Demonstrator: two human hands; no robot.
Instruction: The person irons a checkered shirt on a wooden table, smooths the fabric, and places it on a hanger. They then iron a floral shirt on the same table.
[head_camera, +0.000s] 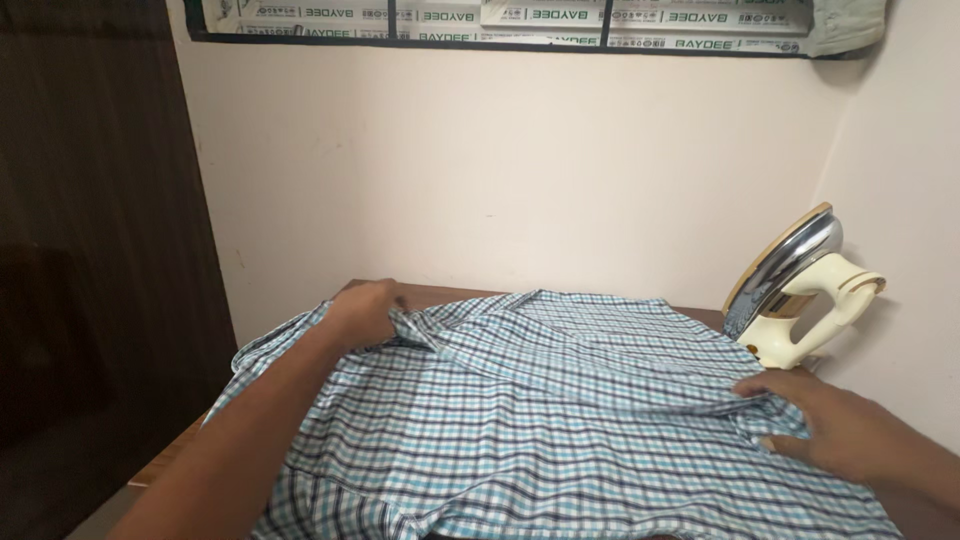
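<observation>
While left hand (362, 312) pinches checked shirt (560, 420), right hand (840, 430) presses it flat.

Brown wooden worktop (165, 455), set into a corner against a pale wall. A blue, white and dark checked shirt (560, 430) lies spread flat over nearly all of its surface, leaving only the left edge and a strip at the back bare. At the far right corner, a cream-handled iron (795, 290) stands upright on its heel, just beside the shirt.
</observation>
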